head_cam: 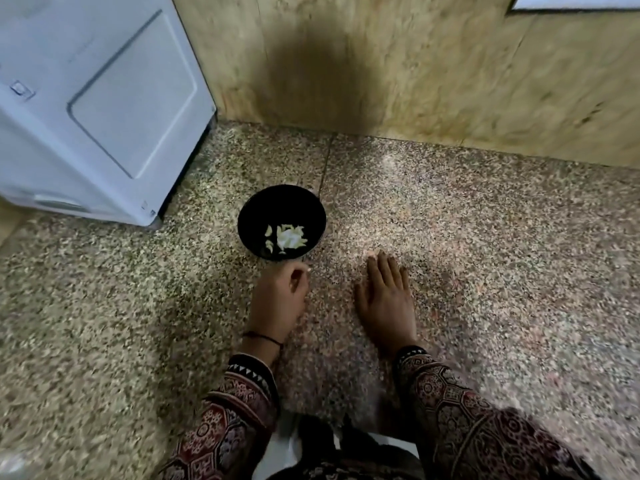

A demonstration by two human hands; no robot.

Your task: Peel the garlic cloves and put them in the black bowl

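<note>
The black bowl (249, 216) stands on the speckled floor and holds several pale peeled garlic cloves (289, 238). My left hand (278, 301) is just below the bowl's near rim, its fingers curled inward. A small pale spot shows at its fingertips, but the blur hides whether anything is pinched there. My right hand (386, 294) lies flat with straight fingers on the floor, to the right of the bowl, and holds nothing.
A white appliance (93, 109) stands at the left, close behind the bowl. A yellowish wall (415, 71) runs along the back. Speckled stone floor (502, 237) stretches out to the right. My patterned sleeves and lap fill the bottom edge.
</note>
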